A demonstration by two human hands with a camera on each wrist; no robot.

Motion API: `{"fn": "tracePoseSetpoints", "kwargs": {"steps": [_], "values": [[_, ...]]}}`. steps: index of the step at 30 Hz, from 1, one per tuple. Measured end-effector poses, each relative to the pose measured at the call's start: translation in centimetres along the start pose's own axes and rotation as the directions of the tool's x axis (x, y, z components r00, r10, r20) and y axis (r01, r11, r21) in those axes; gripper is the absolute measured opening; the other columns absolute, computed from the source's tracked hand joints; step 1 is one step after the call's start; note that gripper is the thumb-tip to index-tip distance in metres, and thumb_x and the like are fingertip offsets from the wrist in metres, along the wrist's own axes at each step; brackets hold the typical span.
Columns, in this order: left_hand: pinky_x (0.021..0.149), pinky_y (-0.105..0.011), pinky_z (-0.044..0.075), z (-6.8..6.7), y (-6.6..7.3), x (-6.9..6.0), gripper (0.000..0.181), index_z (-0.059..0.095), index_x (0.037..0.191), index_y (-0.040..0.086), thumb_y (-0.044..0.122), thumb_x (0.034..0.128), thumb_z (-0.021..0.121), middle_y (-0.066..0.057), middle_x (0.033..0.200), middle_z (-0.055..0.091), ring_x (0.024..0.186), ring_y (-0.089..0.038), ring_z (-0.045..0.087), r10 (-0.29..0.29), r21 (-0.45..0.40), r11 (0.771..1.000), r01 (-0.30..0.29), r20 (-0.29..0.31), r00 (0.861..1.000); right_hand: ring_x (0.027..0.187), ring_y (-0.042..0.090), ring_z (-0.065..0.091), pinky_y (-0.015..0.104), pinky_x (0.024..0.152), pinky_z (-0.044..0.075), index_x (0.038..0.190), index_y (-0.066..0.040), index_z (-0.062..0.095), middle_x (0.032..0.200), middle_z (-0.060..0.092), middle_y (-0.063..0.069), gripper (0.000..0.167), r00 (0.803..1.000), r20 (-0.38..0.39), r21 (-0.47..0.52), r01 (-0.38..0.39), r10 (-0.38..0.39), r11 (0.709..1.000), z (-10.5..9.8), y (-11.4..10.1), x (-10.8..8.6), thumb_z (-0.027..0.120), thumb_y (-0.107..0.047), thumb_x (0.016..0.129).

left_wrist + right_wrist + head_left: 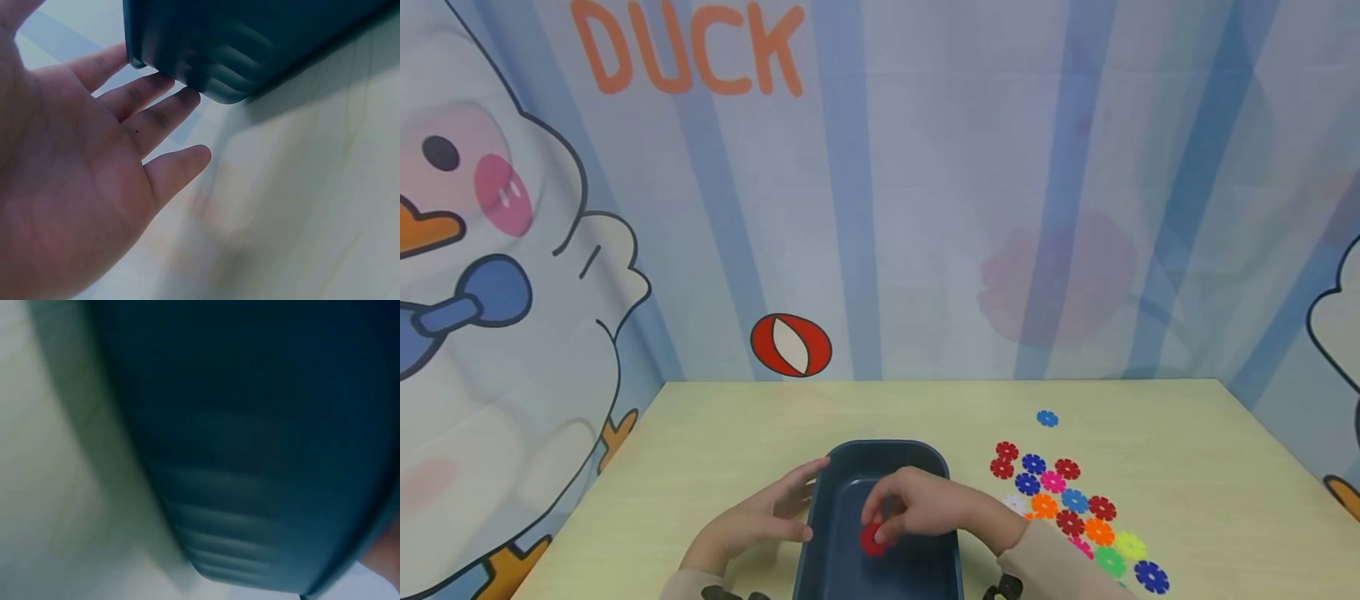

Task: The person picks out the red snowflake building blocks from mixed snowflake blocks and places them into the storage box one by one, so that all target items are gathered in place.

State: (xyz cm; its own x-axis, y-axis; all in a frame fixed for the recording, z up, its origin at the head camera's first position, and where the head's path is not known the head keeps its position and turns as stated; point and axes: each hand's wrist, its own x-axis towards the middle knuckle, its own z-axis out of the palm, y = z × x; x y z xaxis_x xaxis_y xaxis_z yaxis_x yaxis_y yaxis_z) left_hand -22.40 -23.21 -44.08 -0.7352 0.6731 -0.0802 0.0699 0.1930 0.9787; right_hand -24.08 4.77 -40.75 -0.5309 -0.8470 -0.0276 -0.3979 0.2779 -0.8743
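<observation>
Red disc (872,542) is pinched by the right hand (919,502), thumb partly covering it, within a smooth, round-cornered dark-blue tray (842,575); whether it touches the bottom, I cannot tell. The left hand (767,510) spreads its fingers at the tray's left wall. Flat notched discs (1043,506), some behind the right sleeve (1063,571), lie between tray and the counter's (722,433) right edge. The head view cuts off the tray's near end; only the wrist views show ridges (240,59) outside it.
</observation>
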Motion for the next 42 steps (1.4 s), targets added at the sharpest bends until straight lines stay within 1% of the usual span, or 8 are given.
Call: {"fn": "tracePoseSetpoints", "kwargs": {"steps": [5,11,20,23,29,34,38,42], "values": [[0.111,-0.063,0.021,-0.1,-0.2,0.1,0.083,0.013,0.154,0.009,0.018,0.0895,0.064,-0.021,0.159,0.01,0.142,-0.049,0.014,-0.014,-0.003,1.0,0.014,-0.008,1.0,0.062,0.001,0.062,0.018,0.064,0.054,0.097,0.003,0.068,0.079,0.062,-0.001,0.015,1.0,0.016,0.036,-0.026,0.025,0.999,0.8,0.1,0.5,0.068,0.006,0.083],[0.111,-0.064,0.021,-0.2,-0.4,0.2,0.083,0.013,0.154,0.01,0.019,0.0892,0.064,-0.021,0.159,0.011,0.142,-0.049,0.014,-0.01,-0.007,1.0,0.01,-0.003,1.0,0.059,0.001,0.06,0.016,0.062,0.051,0.094,0.001,0.069,0.076,0.059,-0.007,0.014,0.998,0.008,0.013,-0.057,0.056,0.998,1.6,0.0,0.9,0.069,0.007,0.081],[0.111,-0.063,0.023,-0.1,-0.3,0.3,0.083,0.013,0.155,0.01,0.019,0.0897,0.064,-0.02,0.159,0.01,0.142,-0.049,0.014,-0.018,-0.008,1.0,0.018,-0.001,1.0,0.06,0.004,0.06,0.016,0.061,0.049,0.094,-0.001,0.07,0.074,0.06,-0.004,0.014,0.994,0.052,0.014,-0.096,0.096,0.995,2.4,0.3,1.4,0.068,0.007,0.083],[0.111,-0.063,0.024,-0.1,-0.3,0.3,0.083,0.013,0.155,0.01,0.019,0.0901,0.064,-0.02,0.16,0.009,0.143,-0.048,0.014,-0.018,-0.013,1.0,0.018,0.002,1.0,0.059,0.004,0.06,0.016,0.06,0.049,0.093,-0.001,0.07,0.073,0.06,-0.005,0.014,0.994,0.056,-0.005,-0.096,0.097,0.995,2.6,0.4,1.6,0.068,0.007,0.082],[0.111,-0.064,0.022,-0.2,-0.3,0.3,0.083,0.011,0.155,0.009,0.019,0.091,0.063,-0.022,0.159,0.008,0.142,-0.049,0.013,0.0,-0.013,1.0,0.0,0.015,1.0,0.059,0.001,0.059,0.014,0.058,0.048,0.092,0.0,0.069,0.07,0.059,-0.008,0.013,0.993,0.073,-0.046,-0.09,0.093,0.995,2.9,0.5,1.8,0.069,0.008,0.081],[0.111,-0.064,0.022,-0.3,-0.3,0.2,0.083,0.012,0.155,0.01,0.019,0.091,0.064,-0.021,0.16,0.008,0.142,-0.049,0.013,-0.012,-0.01,1.0,0.013,0.007,1.0,0.058,-0.002,0.058,0.014,0.06,0.05,0.092,0.001,0.069,0.068,0.061,-0.008,0.012,0.991,0.097,-0.102,-0.082,0.092,0.991,3.1,0.4,2.0,0.069,0.007,0.081],[0.111,-0.064,0.02,-0.4,-0.3,0.2,0.083,0.012,0.155,0.011,0.02,0.0908,0.064,-0.02,0.16,0.009,0.143,-0.048,0.013,-0.019,-0.007,1.0,0.019,0.0,1.0,0.056,-0.002,0.058,0.015,0.059,0.05,0.09,0.0,0.069,0.067,0.061,-0.008,0.012,0.989,0.099,-0.12,-0.095,0.107,0.988,3.2,0.3,2.0,0.07,0.007,0.08],[0.111,-0.065,0.019,-0.3,-0.2,0.2,0.083,0.012,0.155,0.01,0.02,0.0909,0.064,-0.021,0.16,0.008,0.142,-0.049,0.013,-0.008,-0.005,1.0,0.008,0.005,1.0,0.055,-0.001,0.058,0.015,0.058,0.05,0.089,0.0,0.069,0.066,0.061,-0.006,0.011,0.988,0.094,-0.126,-0.108,0.12,0.986,3.3,0.3,2.1,0.07,0.007,0.081]]}}
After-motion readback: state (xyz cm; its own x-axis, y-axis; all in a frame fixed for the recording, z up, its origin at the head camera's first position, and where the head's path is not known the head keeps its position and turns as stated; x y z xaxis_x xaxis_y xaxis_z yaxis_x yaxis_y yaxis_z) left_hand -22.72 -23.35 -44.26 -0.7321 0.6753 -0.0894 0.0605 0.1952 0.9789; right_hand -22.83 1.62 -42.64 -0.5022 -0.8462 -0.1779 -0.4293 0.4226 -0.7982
